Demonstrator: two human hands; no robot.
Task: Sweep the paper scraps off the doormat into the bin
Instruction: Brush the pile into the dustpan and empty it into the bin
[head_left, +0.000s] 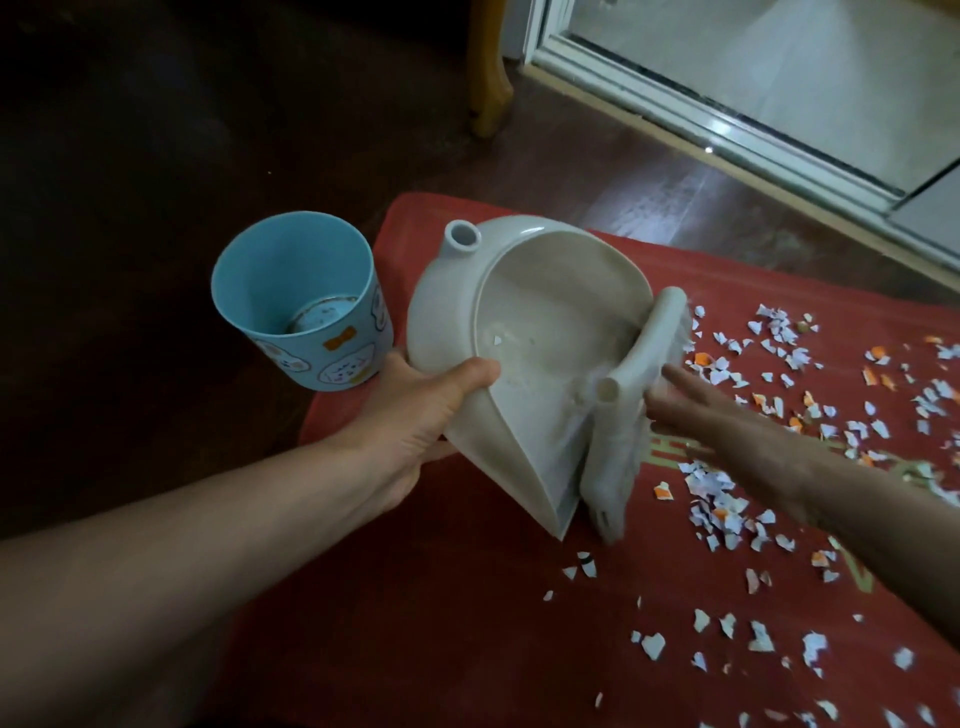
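Note:
A red doormat (467, 597) lies on the dark floor, with several white and orange paper scraps (727, 509) strewn over its right half. My left hand (415, 410) grips the near rim of a beige dustpan (540, 322), thumb inside, tilting it up off the mat. One small scrap sticks inside the pan. A beige hand brush (623, 405) stands against the pan's open edge, blurred. My right hand (696, 410) is beside the brush with straight fingers, touching its bristle side. A blue bin (296, 296) with cartoon prints stands left of the dustpan.
A wooden furniture leg (488, 88) stands behind the mat. A white sliding door frame (701, 119) runs along the upper right. Dark wooden floor (156, 156) spreads to the left of the bin.

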